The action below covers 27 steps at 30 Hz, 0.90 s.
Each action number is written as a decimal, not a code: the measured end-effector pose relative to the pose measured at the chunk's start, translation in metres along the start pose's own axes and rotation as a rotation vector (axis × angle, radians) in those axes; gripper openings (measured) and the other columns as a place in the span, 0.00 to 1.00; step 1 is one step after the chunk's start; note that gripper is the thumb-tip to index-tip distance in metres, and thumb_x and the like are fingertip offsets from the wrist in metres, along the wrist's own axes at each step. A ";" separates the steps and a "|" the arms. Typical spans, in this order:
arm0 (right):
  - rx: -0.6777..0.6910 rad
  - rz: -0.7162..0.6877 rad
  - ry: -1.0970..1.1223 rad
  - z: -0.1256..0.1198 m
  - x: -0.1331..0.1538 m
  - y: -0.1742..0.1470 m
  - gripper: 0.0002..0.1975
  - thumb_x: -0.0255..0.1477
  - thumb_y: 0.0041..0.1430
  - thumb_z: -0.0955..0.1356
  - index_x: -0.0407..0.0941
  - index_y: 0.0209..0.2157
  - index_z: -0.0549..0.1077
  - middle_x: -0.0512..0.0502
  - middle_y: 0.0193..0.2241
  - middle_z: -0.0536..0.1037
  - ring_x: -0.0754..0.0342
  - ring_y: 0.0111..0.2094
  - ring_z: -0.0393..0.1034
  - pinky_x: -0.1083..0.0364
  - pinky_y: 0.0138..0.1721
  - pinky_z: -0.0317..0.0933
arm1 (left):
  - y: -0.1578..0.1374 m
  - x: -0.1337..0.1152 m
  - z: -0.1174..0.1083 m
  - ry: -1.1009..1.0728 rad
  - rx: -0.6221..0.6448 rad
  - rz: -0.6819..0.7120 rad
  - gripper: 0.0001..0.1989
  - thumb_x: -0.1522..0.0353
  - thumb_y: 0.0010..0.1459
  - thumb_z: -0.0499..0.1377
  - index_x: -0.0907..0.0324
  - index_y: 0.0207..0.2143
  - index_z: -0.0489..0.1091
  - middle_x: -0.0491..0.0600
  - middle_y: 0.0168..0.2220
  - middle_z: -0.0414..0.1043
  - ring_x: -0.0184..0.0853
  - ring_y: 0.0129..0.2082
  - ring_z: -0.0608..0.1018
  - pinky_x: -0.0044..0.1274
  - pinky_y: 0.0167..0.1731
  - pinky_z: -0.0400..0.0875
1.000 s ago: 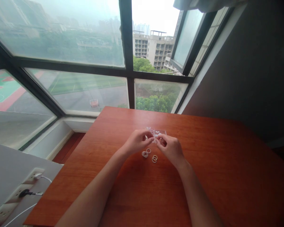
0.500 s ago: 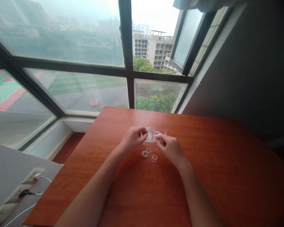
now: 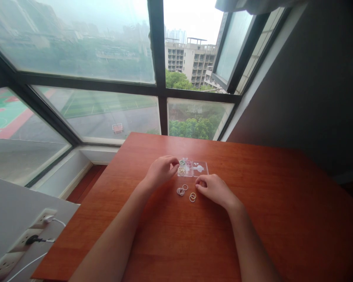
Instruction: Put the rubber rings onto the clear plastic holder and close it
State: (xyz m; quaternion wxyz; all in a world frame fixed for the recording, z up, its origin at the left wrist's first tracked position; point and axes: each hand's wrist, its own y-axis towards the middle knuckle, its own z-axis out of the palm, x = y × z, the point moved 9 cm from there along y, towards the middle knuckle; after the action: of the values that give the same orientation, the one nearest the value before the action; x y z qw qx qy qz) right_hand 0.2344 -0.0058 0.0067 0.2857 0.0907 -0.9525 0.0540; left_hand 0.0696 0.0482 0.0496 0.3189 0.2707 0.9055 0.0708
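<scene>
Left hand (image 3: 162, 170) is curling just beside the clear plastic box (image 3: 188, 175), grip sitting apart — box is lying open on the reddish-brown wooden tabletop (image 3: 170, 235). Right hand (image 3: 217, 189) is hanging near the overlapping white and yellow rings (image 3: 192, 196) — can't tell if that grip's pinching.

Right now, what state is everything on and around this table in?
Box: open
Lid: laid back to the right
Inside rings: in separate compartments
Outside rings: loose, some overlapping
Left hand: at the box, fingers curled
Right hand: near the outside rings, grip unclear
Window pane: swung open
White plug: plugged in
Black plug: plugged in
</scene>
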 end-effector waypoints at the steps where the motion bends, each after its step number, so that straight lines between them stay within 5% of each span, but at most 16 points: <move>1: 0.005 -0.005 0.005 0.001 0.001 0.000 0.07 0.27 0.53 0.67 0.49 0.28 0.78 0.53 0.23 0.77 0.58 0.24 0.67 0.60 0.25 0.50 | 0.000 0.000 0.001 0.003 0.004 0.004 0.06 0.69 0.56 0.57 0.59 0.30 0.73 0.48 0.30 0.75 0.30 0.27 0.71 0.20 0.27 0.62; 20: 0.141 -0.051 0.027 0.018 0.015 -0.003 0.06 0.25 0.50 0.66 0.47 0.26 0.76 0.54 0.22 0.75 0.60 0.23 0.64 0.61 0.25 0.50 | 0.000 -0.010 0.012 0.005 0.058 0.028 0.07 0.69 0.57 0.56 0.59 0.29 0.72 0.47 0.29 0.73 0.30 0.27 0.70 0.20 0.27 0.59; 27: 0.027 -0.030 -0.050 0.008 0.015 0.001 0.04 0.27 0.51 0.67 0.47 0.27 0.75 0.54 0.22 0.75 0.60 0.24 0.64 0.60 0.26 0.47 | -0.001 -0.014 0.013 -0.016 0.067 0.033 0.07 0.69 0.57 0.56 0.60 0.29 0.72 0.46 0.29 0.73 0.29 0.27 0.70 0.19 0.27 0.60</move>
State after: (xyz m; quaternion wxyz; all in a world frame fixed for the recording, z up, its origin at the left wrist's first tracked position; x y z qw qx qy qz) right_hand 0.2180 -0.0082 0.0082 0.2613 0.1101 -0.9571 0.0603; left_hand 0.0865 0.0393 0.0472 0.3157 0.2966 0.9003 0.0437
